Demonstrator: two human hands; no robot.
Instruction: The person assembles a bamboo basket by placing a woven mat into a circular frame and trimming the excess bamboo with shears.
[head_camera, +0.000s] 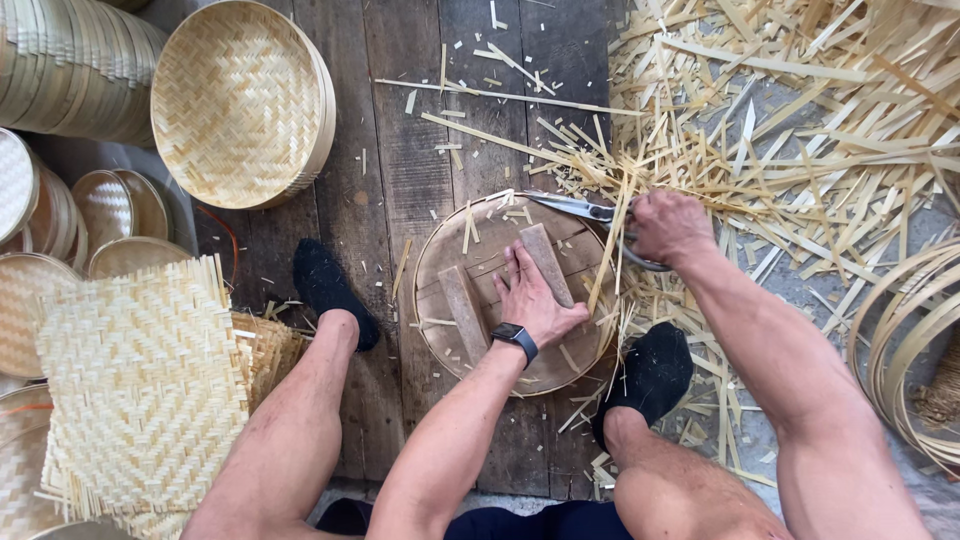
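Note:
A round wooden form (440, 262) with two wooden bars across it lies on the plank floor between my feet. My left hand (535, 298), a dark watch on its wrist, presses flat on the form beside the right bar. At the form's upper right rim my right hand (668, 226) grips a pair of metal shears (580, 207), whose blades point left along the rim. Thin bamboo strips stick out around the rim by the blades.
A large heap of cut bamboo strips (800, 130) covers the floor to the right. A round woven tray (240, 100) leans at upper left, with stacked trays (60, 60) beside it. Square woven mats (140, 380) lie at left. Bent bamboo hoops (900, 330) sit at right.

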